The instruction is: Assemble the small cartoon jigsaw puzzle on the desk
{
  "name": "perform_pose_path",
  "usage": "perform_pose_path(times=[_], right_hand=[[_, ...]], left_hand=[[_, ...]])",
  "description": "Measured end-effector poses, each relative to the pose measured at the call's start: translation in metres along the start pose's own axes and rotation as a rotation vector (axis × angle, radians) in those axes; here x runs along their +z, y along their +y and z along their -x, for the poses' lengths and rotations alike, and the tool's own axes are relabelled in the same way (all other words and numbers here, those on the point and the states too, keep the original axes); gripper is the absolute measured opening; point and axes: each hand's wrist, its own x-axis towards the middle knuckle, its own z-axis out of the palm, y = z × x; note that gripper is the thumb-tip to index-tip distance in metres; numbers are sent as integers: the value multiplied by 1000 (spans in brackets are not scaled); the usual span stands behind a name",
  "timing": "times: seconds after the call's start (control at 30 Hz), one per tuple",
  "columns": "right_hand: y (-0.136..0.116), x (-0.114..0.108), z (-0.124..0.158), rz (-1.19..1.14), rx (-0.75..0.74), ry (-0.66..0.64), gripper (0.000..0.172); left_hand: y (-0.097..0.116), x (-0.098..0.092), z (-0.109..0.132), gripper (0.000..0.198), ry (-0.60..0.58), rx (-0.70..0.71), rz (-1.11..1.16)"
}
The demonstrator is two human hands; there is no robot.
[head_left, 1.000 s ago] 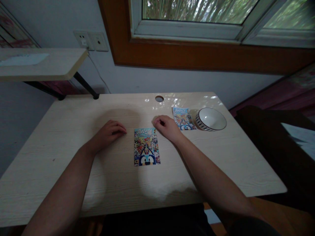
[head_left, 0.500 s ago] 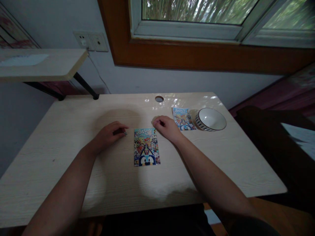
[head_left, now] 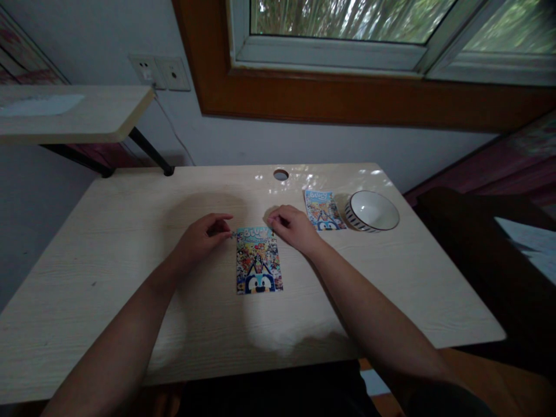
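A colourful picture sheet (head_left: 259, 260) with a blue dog's face and "Bluey" lettering lies flat on the pale wooden table (head_left: 347, 313). At its upper left corner is my left hand (head_left: 204, 236), thumb and fingertips bent toward each other around something tiny that I cannot make out. My right hand (head_left: 292, 225) rests by the sheet's upper right corner, its thumb and forefinger pinched together; what they hold, if anything, is too small to tell. Behind my right hand lies a smaller, similar sheet (head_left: 322, 209), beside a white bowl (head_left: 373, 211) with dark stripes.
A raised shelf (head_left: 99, 124) on black legs stands at the table's back left. A round hole (head_left: 281, 175) pierces the table near its back edge. Wall sockets and a wood-framed window are behind. Dark furniture (head_left: 478, 243) with papers is at the right.
My left hand has moved right, up to the sheet's upper left corner. My right hand has shifted very slightly left. The sheets and bowl have stayed in place.
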Motion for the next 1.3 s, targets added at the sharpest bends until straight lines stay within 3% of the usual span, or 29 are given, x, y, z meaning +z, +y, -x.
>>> perform_pose_path(times=[0.2, 0.5, 1.07, 1.3], right_hand=[[-15, 6, 1, 49, -229, -105, 15], [-24, 17, 3, 114, -369, -98, 24], [-25, 15, 1, 27, -378, -64, 18], [-23, 16, 3, 67, -388, -76, 26]], left_hand=[[9, 14, -3, 47, 7, -45, 143], [19, 24, -4, 48, -12, -96, 220], [18, 29, -2, 46, -56, -85, 294], [17, 31, -2, 47, -54, -109, 334]])
